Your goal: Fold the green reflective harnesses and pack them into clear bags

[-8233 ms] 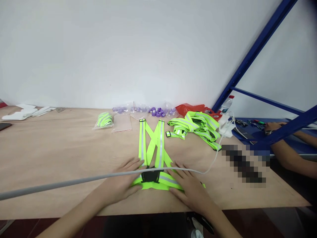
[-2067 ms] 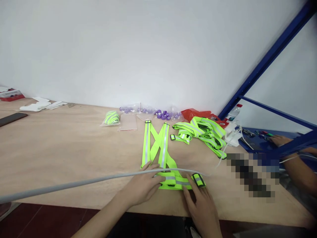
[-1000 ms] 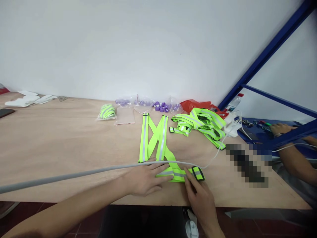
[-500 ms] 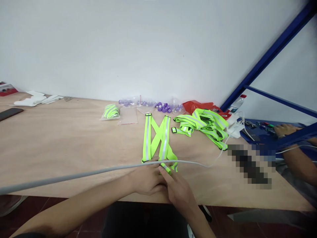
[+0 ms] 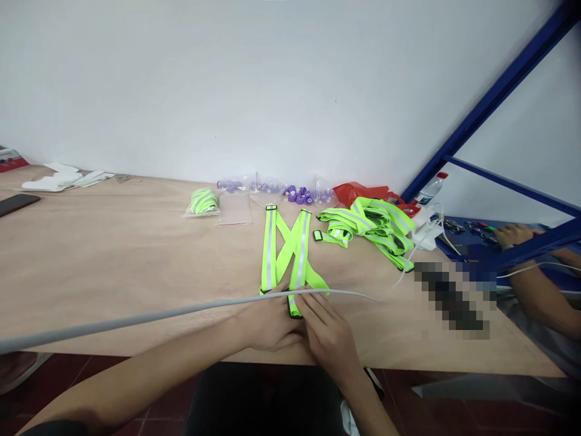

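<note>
Your left hand [image 5: 271,322] and right hand [image 5: 330,336] touch the harness [image 5: 301,251], finger grip unclear; a far-left clear bag [image 5: 215,212] holds strapping [image 5: 202,201].

The wooden table [image 5: 113,254] carries a lime harness [image 5: 269,251], strap pile [image 5: 363,224] and red bag [image 5: 354,192].

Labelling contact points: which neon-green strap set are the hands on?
The crossed harness in the middle: left hand and right hand are on its folded near end. The bagged bundle, left, and loose heap, right, lie untouched.
</note>
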A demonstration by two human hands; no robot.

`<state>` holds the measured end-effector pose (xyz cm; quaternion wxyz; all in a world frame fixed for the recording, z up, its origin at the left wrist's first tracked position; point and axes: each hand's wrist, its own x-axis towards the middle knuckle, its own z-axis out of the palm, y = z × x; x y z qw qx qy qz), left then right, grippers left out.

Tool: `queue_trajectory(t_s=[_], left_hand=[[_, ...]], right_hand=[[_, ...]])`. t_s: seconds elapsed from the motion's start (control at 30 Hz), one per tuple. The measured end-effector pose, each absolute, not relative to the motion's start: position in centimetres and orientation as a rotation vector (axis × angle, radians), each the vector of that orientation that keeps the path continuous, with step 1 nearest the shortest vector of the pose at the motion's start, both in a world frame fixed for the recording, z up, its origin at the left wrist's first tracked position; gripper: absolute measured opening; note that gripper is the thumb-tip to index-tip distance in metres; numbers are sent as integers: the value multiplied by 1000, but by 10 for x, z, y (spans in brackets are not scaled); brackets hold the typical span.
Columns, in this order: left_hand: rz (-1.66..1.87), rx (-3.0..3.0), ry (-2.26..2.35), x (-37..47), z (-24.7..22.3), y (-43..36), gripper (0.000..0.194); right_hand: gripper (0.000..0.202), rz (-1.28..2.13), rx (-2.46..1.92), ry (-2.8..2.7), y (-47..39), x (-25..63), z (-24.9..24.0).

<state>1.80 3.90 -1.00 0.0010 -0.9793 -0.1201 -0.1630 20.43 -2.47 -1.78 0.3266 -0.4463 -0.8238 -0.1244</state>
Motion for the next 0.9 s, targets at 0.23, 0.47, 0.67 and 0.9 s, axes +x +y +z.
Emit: queue_trajectory(t_s=[0.23,0.47,0.67,0.9], left_hand=[[-456,-3062,-656,-4,13,9,22],[-776,-2998,-927,-34,14,-20,30],[-883,-3201,-989,-36,8,-19,29],[-1202,-3194,-1337,-42,6,-16,35]], right_hand=[[49,-238,-1158,-2173,-25,201,-14],[40,-293,-1194,-2225,-22,199,-17],[42,-263,-1197,-2270,-19,187,-21],[44,-163,-1180,-2363,-22,182,-20]])
